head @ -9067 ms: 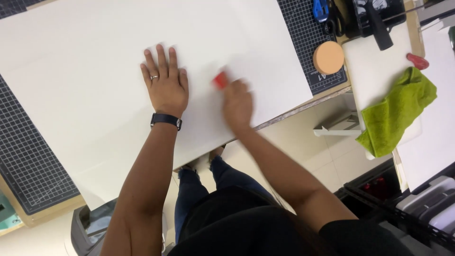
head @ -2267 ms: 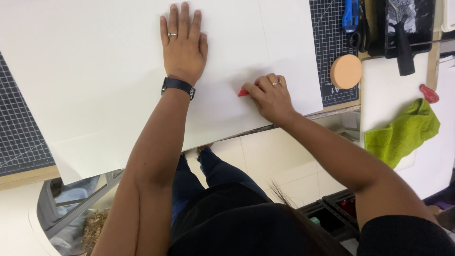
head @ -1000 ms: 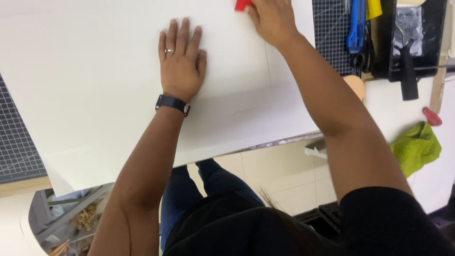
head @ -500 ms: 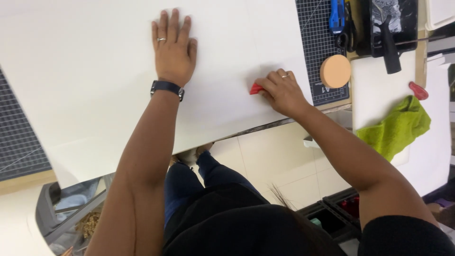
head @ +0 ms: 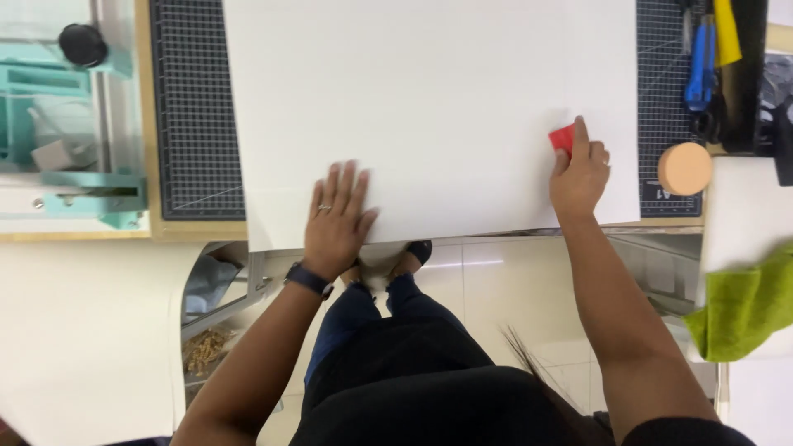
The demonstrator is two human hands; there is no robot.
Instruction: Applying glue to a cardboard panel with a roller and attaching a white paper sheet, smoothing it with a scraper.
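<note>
White sheet (head: 429, 107) lies over the cutting mat (head: 194, 107); our left hand (head: 334, 219) presses it flat, open, while our right hand (head: 581, 169) grips the red scraper (head: 562, 137); we should stroke evenly.

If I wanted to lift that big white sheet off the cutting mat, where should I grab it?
Probably the near edge of the white sheet, from below: it overhangs the table edge between the left hand and right hand, so fingers can slip beneath. Elsewhere it lies flat on the cutting mat.

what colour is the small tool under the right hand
Red; the small tool shows under the right hand in the head view.
</note>
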